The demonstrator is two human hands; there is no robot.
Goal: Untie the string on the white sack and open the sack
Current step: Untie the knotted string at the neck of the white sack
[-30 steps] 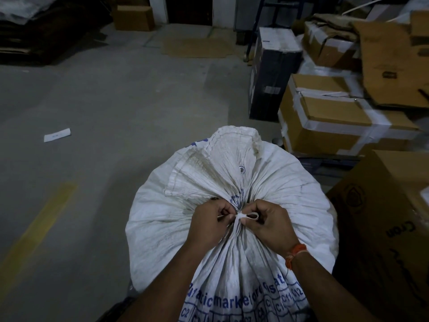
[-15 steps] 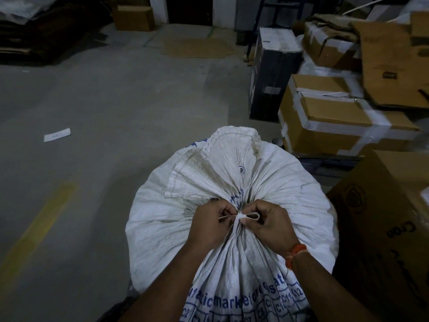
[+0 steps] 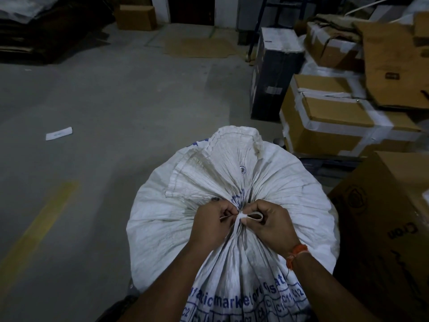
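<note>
A big white woven sack [image 3: 290,196] with blue print stands in front of me, its neck gathered and tied by a white string [image 3: 251,216]. The loose flap of the sack mouth fans out beyond the knot. My left hand [image 3: 212,223] pinches one thin end of the string on the left of the knot. My right hand [image 3: 270,223] grips a loop of the string on the right of the knot. Both hands rest on the sack's bunched neck.
Taped cardboard boxes [image 3: 329,119] are stacked at the right, with a dark box [image 3: 272,73] behind and a large carton [image 3: 392,219] close beside the sack. A white paper slip [image 3: 58,133] and a yellow line [image 3: 34,231] lie on the concrete floor at left.
Almost nothing moved. The fingers of both hands shifted slightly at the knot, and the string loop by my right hand looks a little larger.
</note>
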